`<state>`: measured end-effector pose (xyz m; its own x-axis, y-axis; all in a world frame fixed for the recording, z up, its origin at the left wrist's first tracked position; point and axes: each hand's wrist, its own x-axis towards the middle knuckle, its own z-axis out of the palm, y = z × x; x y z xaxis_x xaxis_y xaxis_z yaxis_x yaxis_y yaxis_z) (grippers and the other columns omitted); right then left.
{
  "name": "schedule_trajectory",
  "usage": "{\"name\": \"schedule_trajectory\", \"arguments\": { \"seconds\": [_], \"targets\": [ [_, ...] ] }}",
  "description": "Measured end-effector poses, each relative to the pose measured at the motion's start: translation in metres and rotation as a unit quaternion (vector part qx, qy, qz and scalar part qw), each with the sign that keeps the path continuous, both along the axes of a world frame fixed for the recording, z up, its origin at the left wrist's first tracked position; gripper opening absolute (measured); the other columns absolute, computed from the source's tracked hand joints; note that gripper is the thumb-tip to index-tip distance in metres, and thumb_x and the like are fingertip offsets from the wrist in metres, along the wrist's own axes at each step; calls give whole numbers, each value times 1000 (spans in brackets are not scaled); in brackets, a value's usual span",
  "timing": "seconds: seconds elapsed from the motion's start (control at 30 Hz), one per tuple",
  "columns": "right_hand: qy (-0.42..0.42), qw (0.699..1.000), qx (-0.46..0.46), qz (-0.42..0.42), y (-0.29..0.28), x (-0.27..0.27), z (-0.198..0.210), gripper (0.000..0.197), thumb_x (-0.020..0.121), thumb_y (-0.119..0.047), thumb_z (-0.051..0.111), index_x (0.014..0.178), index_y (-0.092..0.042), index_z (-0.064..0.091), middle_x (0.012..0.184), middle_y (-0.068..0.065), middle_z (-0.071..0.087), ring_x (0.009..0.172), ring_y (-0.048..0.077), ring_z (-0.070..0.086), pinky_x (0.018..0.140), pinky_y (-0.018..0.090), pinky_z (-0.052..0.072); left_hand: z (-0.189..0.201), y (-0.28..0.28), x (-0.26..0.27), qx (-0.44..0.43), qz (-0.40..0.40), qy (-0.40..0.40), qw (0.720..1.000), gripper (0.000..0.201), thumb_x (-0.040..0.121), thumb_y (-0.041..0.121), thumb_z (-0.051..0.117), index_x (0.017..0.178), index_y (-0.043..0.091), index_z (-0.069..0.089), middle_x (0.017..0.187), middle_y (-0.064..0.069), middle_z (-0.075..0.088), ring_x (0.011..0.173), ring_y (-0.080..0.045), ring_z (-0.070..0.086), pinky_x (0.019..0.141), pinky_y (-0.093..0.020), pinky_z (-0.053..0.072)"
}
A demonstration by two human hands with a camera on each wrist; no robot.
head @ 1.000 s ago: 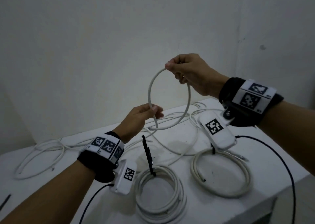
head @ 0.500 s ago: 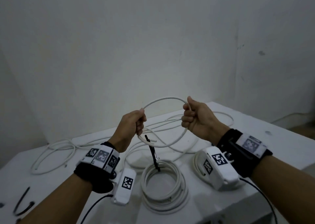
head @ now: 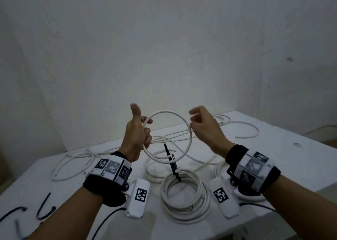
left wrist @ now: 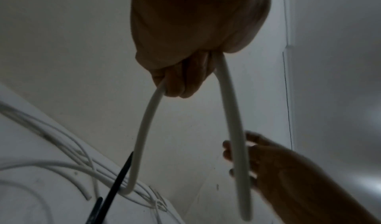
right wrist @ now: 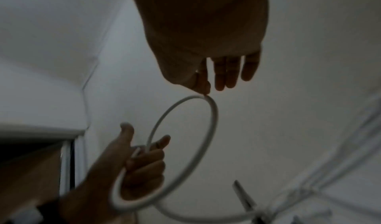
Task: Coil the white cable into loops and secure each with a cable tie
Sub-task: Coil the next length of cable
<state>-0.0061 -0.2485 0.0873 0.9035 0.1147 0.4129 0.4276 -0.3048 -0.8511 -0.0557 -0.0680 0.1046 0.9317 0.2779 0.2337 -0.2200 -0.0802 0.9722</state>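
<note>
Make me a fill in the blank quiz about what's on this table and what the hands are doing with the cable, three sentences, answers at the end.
1. The raised cable loop is gripped by the person's ____ hand.
2. The right hand has its fingers ____, only touching the loop's side.
3. The black cable tie sticks up from a finished ____ of white cable lying on the table.

Missing words: left; open; coil
</note>
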Motion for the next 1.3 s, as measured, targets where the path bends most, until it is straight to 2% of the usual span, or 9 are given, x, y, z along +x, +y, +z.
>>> {"name": "schedule_trajectory", "arguments": {
  "seconds": [0.1, 0.2, 0.33, 0.53, 0.77, 0.9, 1.07, 1.2, 1.3],
  "targets": [
    [-260, 945, -198, 13, 1, -5, 19, 45, 78, -4, 58, 119, -20, 57, 119, 1, 57, 110, 20, 49, 93, 32, 37, 0, 1, -1, 55, -50, 13, 997, 95, 62, 82, 8, 107, 10, 51, 45, 6, 21, 38, -7, 17, 37, -18, 20],
    [-323, 898, -276, 116, 15, -16, 39, 39, 85, -14, 60, 123, -22, 58, 123, 0, 58, 112, 17, 50, 95, 32, 37, 1, -4, -3, 94, -95, 8, 991, 97, 59, 80, 4, 119, 19, 51, 47, 6, 21, 38, -6, 18, 37, -17, 22],
    [-335, 862, -330, 188, 32, -18, 36, 25, 88, -17, 61, 113, -18, 62, 113, -1, 65, 100, 16, 54, 87, 34, 44, 6, -11, -9, 116, -136, -7, 984, 81, 51, 83, 5, 75, 22, 54, 44, 4, 22, 38, -6, 17, 39, -15, 18],
    [-319, 886, -277, 193, 39, -19, 32, 17, 89, -14, 61, 105, -11, 64, 93, -1, 67, 82, 9, 48, 75, 22, 37, 6, -8, -10, 136, -152, 5, 979, 67, 52, 83, 3, 44, 26, 37, 42, 6, 21, 38, -7, 15, 42, -16, 14],
    [-291, 892, -320, 132, 37, -18, 33, 10, 92, -19, 57, 94, -9, 57, 86, 0, 56, 82, 16, 47, 81, 34, 43, 4, -5, -6, 159, -107, 7, 981, 76, 63, 82, 18, 71, 13, 49, 41, 4, 39, 37, -8, 32, 40, -19, 27],
    [-307, 908, -284, 21, 23, -5, 30, 21, 92, -32, 56, 92, -11, 58, 90, 4, 62, 86, 21, 52, 82, 36, 40, 0, 10, -1, 128, -82, 9, 988, 45, 94, 45, 48, 84, 4, 63, 54, 2, 43, 50, -11, 38, 48, -20, 33],
    [-317, 915, -247, -42, 21, -3, 7, 24, 95, -31, 54, 92, -7, 58, 84, 7, 62, 78, 27, 54, 74, 35, 37, -3, 16, 2, 72, -61, 19, 995, 33, 102, 25, 43, 78, 5, 54, 64, -7, 52, 57, -18, 46, 52, -25, 39],
    [-258, 945, -192, -51, 24, -3, -3, 21, 96, -30, 50, 92, -10, 52, 82, 1, 54, 71, 20, 48, 63, 29, 32, -4, 15, -4, 6, -83, 26, 996, 25, 103, 18, 38, 85, 4, 49, 88, -20, 71, 75, -32, 68, 72, -39, 55],
    [-246, 956, -152, -49, 33, -3, -7, 17, 97, -27, 49, 90, -13, 47, 80, -1, 51, 68, 20, 47, 61, 28, 31, -9, 9, -6, -14, -94, 22, 995, 16, 103, 16, 38, 92, 6, 45, 83, -20, 71, 64, -33, 67, 79, -49, 54]
  ]
}}
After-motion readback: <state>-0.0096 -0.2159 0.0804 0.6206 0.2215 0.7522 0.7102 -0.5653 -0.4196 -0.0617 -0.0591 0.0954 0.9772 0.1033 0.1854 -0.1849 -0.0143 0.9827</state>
